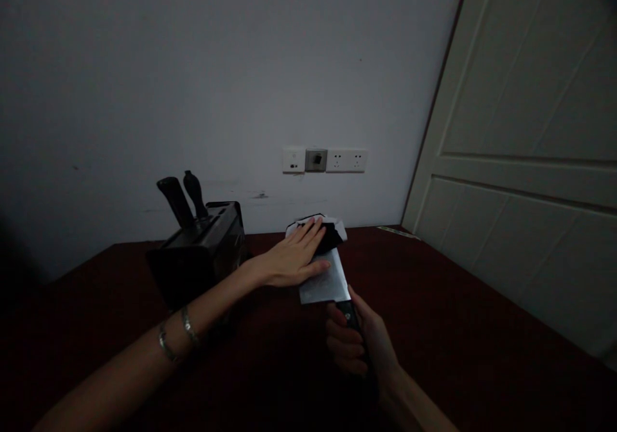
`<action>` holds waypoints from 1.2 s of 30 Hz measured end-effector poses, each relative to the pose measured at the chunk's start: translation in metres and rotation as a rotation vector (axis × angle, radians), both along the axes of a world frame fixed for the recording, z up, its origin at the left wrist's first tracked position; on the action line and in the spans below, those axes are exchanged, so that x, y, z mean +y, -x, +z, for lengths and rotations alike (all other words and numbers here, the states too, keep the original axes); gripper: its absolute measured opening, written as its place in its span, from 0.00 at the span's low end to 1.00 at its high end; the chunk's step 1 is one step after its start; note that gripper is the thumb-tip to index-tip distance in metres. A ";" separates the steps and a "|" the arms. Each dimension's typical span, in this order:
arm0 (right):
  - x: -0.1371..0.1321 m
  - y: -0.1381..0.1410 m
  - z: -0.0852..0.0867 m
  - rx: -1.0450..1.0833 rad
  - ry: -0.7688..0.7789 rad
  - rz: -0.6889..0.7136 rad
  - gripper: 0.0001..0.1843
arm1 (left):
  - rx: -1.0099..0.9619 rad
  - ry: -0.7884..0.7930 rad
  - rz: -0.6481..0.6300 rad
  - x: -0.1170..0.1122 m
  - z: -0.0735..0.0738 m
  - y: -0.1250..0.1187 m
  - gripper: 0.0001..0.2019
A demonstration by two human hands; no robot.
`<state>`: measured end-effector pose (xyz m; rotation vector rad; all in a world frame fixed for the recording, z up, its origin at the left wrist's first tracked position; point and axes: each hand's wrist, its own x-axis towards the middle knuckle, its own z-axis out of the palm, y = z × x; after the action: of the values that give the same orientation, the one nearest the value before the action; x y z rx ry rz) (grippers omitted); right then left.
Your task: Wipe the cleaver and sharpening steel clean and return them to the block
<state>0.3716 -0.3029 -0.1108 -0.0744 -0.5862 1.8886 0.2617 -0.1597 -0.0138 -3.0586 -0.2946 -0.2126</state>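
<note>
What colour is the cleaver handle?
Black: the cleaver handle has a pale round rivet near the blade. Best seen in the head view.

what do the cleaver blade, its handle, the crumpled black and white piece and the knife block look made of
Cleaver blade: likely steel, satin, from its grey sheen. Handle: black, maybe plastic or wood; no grain shows. Crumpled piece: probably matte fabric, judging by its soft folds. Knife block: dark, with faint sheen; perhaps plastic or lacquered wood, too dim to tell.
</note>
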 end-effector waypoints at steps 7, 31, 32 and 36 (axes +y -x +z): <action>0.001 -0.003 -0.003 0.009 -0.015 -0.088 0.18 | 0.076 -0.015 -0.156 -0.050 -0.011 0.017 0.39; -0.005 0.011 -0.003 0.036 -0.033 0.000 0.20 | 0.073 -0.071 -0.096 -0.051 0.001 0.014 0.40; -0.005 0.013 -0.003 0.024 -0.031 0.017 0.21 | 0.063 -0.066 -0.059 -0.043 0.004 0.010 0.41; -0.007 0.019 -0.003 0.017 -0.036 0.056 0.22 | 0.044 -0.022 0.079 -0.012 0.019 -0.002 0.41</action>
<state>0.3528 -0.3094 -0.1138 -0.0188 -0.6166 1.9300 0.2632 -0.1713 0.0056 -3.0184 -0.4060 -0.1425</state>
